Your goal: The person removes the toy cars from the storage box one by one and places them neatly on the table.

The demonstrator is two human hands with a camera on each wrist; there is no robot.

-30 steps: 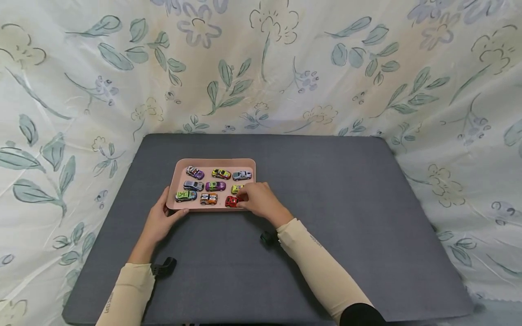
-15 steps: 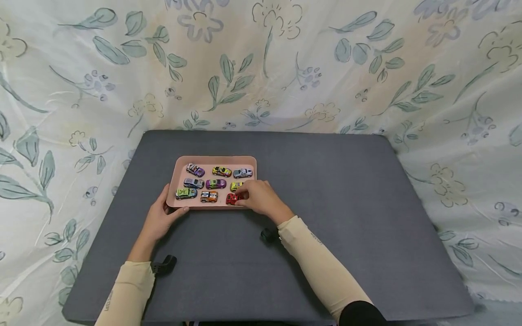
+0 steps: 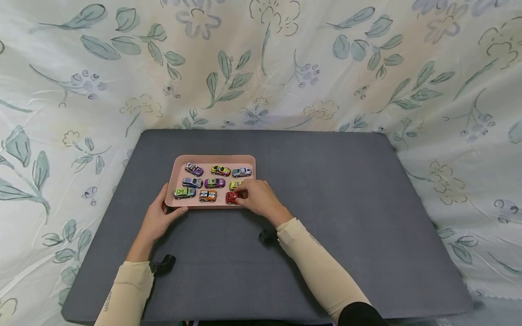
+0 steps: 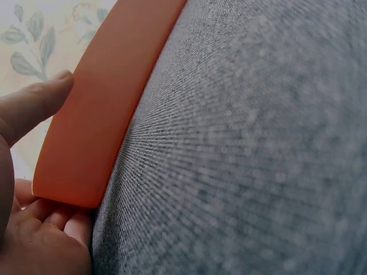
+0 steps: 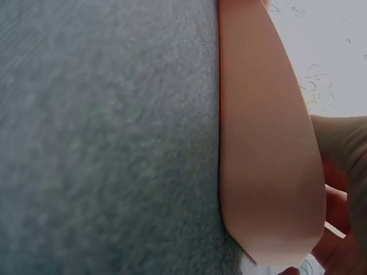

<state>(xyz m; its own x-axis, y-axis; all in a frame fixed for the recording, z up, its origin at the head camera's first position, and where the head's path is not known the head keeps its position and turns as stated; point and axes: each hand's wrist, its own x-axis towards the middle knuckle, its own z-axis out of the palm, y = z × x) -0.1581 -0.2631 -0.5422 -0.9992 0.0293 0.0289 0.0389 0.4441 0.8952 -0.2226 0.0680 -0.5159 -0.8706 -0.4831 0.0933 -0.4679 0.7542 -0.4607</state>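
Tray (image 3: 221,197): rests on worktop (image 3: 326,203), towards ten o'clock.
Left hand (image 3: 159,217): clasps tray's seven-o'clock corner, likely steadying it.
Right hand (image 3: 262,199): pinches red car (image 3: 230,197) at tray's five o'clock; fingertips presumably suit tight spacing.

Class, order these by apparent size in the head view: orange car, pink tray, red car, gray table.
Gray table
Pink tray
Orange car and red car: unsure, the red being partly hidden

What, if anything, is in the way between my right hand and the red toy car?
Nothing visible: in the head view, your right hand has its fingers at the right end of the red toy car. The yellow-green toy car sits just beyond the red one, not between them.
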